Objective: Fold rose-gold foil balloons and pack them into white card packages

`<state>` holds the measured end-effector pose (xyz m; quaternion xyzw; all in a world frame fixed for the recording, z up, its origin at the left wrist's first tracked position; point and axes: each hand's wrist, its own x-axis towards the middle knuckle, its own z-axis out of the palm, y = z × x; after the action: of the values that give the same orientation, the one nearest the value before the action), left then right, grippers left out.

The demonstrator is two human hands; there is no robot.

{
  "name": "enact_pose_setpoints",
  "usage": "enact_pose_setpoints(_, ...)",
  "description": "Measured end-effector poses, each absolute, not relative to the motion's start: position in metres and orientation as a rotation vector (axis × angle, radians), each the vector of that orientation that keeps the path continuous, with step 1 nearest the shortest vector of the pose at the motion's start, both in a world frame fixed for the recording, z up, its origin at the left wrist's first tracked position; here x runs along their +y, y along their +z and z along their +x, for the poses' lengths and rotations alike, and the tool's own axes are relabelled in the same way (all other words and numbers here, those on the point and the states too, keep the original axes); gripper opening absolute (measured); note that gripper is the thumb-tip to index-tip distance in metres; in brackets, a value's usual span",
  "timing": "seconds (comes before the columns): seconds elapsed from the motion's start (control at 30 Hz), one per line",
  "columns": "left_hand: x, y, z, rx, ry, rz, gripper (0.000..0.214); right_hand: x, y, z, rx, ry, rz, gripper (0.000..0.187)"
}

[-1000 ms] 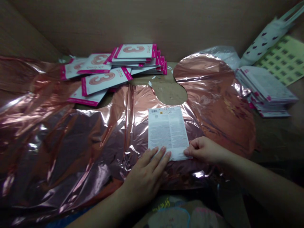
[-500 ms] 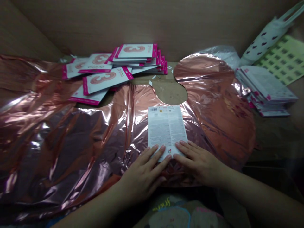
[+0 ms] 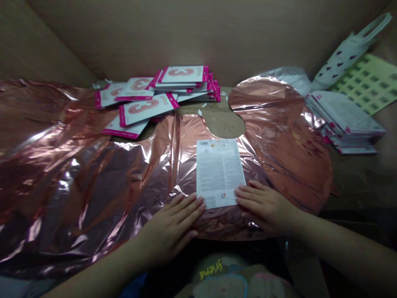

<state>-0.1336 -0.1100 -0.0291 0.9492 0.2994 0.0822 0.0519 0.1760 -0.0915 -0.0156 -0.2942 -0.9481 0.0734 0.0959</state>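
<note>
Head view: my left hand (image 3: pixel 169 227) and right hand (image 3: pixel 263 209), fingers spread flat and holding nothing, press the rose-gold foil balloon (image 3: pixel 285 153) at the printed card's (image 3: pixel 218 171) lower corners. Smoothing, it seems — next wants a clean fold.

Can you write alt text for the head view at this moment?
The left hand and right hand lie flat on a rose-gold foil balloon, either side of the lower edge of a white printed card. Pink-edged packs printed with a 3 lie beyond.
</note>
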Motion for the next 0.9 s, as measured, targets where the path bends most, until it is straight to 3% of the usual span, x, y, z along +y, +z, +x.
enact_pose_setpoints(0.1, -0.117, -0.011, -0.127, 0.924, 0.481, 2.679, 0.036, -0.086, -0.001, 0.153, -2.893, 0.215, -1.007, 0.068)
enact_pose_setpoints(0.17, -0.126, 0.003, -0.118, 1.039, 0.580, 2.320, 0.021, -0.081, 0.004, 0.138, -3.008, 0.181, -1.039, 0.074)
enact_pose_setpoints(0.3, -0.142, 0.011, -0.094, 0.966, 0.364, 1.099, 0.035, -0.075, 0.005, 0.123, -3.105, -0.058, -0.924, 0.049)
enact_pose_setpoints(0.43, -0.131, 0.003, -0.070, 0.788, 0.680, 0.281, 0.036, -0.079, 0.016, 0.121, -2.933, -0.246, -0.824, 0.042)
enact_pose_setpoints(0.53, -0.117, 0.005, -0.056, 0.868, 0.890, 0.146, 0.027, -0.084, 0.033, 0.121, -2.862, -0.166, -0.819, 0.038)
enact_pose_setpoints(0.7, -0.113, 0.011, -0.043, 0.926, 0.946, 0.042, 0.026, -0.078, 0.043, 0.121, -2.805, 0.366, -1.003, 0.017)
enact_pose_setpoints(0.9, -0.115, 0.008, -0.041, 0.875, 0.950, 0.152, 0.032, -0.072, 0.025, 0.113, -2.756, 0.211, -0.981, 0.016)
